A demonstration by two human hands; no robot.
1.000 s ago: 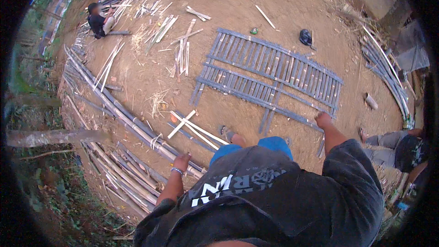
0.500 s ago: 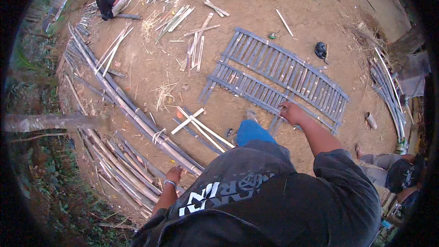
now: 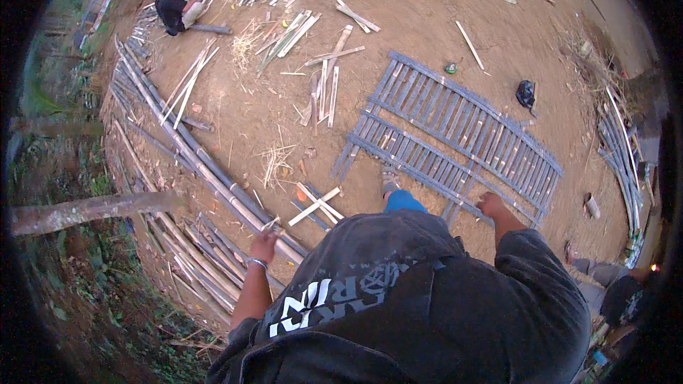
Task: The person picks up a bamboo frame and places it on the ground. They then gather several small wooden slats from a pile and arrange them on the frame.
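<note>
My left hand (image 3: 264, 246), with a band at its wrist, hangs low beside long bamboo poles (image 3: 226, 190). Its fingers are loosely bent and I see nothing held in them. A pale tie (image 3: 271, 223) round the poles lies just beyond its fingertips in the view; touching or apart, I cannot tell. My right hand (image 3: 492, 206) hangs out to the right, fingers loosely curled, with nothing seen in it. Below it on the ground lie two dark slatted bamboo panels: a larger one (image 3: 466, 117) and a narrower one (image 3: 413, 154) along its near side.
Crossed pale strips (image 3: 315, 206) lie ahead of me. Split bamboo pieces (image 3: 326, 92) are scattered farther off. Someone sits (image 3: 171, 11) at the far left; another person (image 3: 620, 297) is at the right. A tree trunk (image 3: 92, 213) stands left, and a black bag (image 3: 526, 94) lies beyond the panels.
The ground and panels have shifted right and slightly down in view. My left hand has swung forward toward the tie on the poles; my right hand has drawn back. One foot has come forward.
</note>
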